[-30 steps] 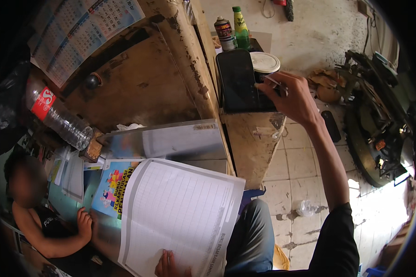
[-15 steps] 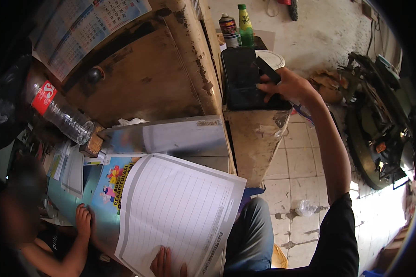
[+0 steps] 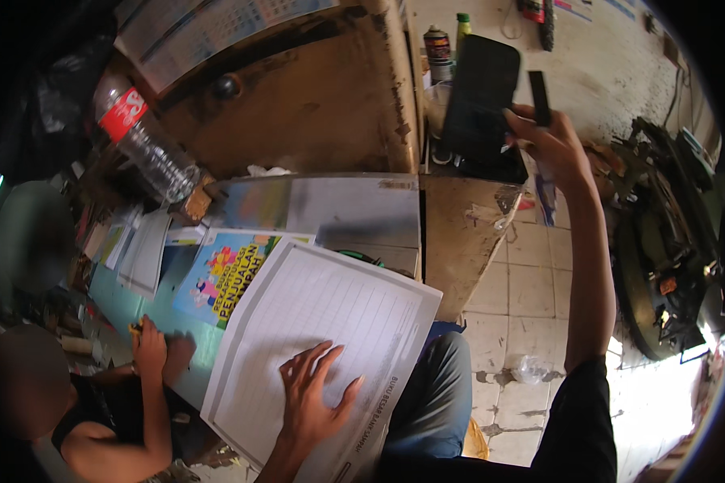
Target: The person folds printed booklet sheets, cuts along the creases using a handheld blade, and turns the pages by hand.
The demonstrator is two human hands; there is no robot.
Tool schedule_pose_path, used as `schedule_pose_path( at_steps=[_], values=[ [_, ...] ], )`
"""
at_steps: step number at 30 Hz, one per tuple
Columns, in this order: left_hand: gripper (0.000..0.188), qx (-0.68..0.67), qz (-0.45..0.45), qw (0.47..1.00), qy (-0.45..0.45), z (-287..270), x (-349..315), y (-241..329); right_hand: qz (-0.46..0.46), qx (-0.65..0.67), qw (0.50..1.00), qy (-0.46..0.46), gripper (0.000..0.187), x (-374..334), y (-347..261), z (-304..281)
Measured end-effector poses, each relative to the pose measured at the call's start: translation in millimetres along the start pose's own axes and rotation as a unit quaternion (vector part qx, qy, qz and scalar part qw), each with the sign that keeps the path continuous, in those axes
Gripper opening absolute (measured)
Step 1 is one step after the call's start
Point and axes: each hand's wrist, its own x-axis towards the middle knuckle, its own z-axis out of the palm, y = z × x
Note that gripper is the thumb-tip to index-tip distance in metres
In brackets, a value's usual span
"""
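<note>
My right hand (image 3: 552, 145), arm stretched to the far right, grips a black phone (image 3: 483, 92) that is tilted up over a narrow worn stand (image 3: 459, 233). A dark narrow strip (image 3: 539, 97) rises by the same fingers; whether it belongs to the phone's cover I cannot tell. Another flat black thing (image 3: 503, 167) lies on the stand beneath. My left hand (image 3: 310, 398) is open, fingers spread, over the lined page of a large ledger book (image 3: 298, 282), which lies askew in front of me.
A blue illustrated book (image 3: 205, 270) lies partly under the ledger. Behind it stand a brown cabinet (image 3: 314, 113) and a clear plastic bottle with a red label (image 3: 125, 117). A spray can (image 3: 438, 44) and a green bottle (image 3: 464, 26) stand far back. Another person's hand (image 3: 149, 350) is at left; dark machinery (image 3: 660, 266) at right.
My right hand has lifted the phone off the stand. My left hand has come further up over the ledger page, fingers spread. The view has shifted, and the other person's hand has moved.
</note>
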Motion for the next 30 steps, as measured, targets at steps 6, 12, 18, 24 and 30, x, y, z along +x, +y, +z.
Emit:
schedule_pose_path(
  at_steps=[6,12,18,24,30],
  values=[
    [0.061,0.019,-0.037,0.999,-0.016,15.8,-33.0,-7.1,0.045,0.105,0.992,0.044,0.055,-107.1,-9.0,49.6],
    [0.067,0.039,-0.038,0.997,-0.055,17.8,-66.0,-23.1,0.048,0.067,0.989,-0.125,0.044,-134.5,-8.8,149.6],
    [0.066,0.034,-0.033,0.997,-0.053,11.7,-84.9,-27.0,0.018,0.043,0.990,-0.136,0.044,-107.7,17.0,210.6],
    [0.065,0.022,-0.056,0.998,-0.008,9.4,-100.0,-33.1,-0.024,0.052,0.992,-0.116,0.047,-96.6,28.1,252.0],
    [0.062,-0.005,-0.024,0.999,0.034,27.9,-97.1,-35.0,-0.039,0.119,0.985,-0.117,0.046,-56.7,127.5,215.3]
  ],
)
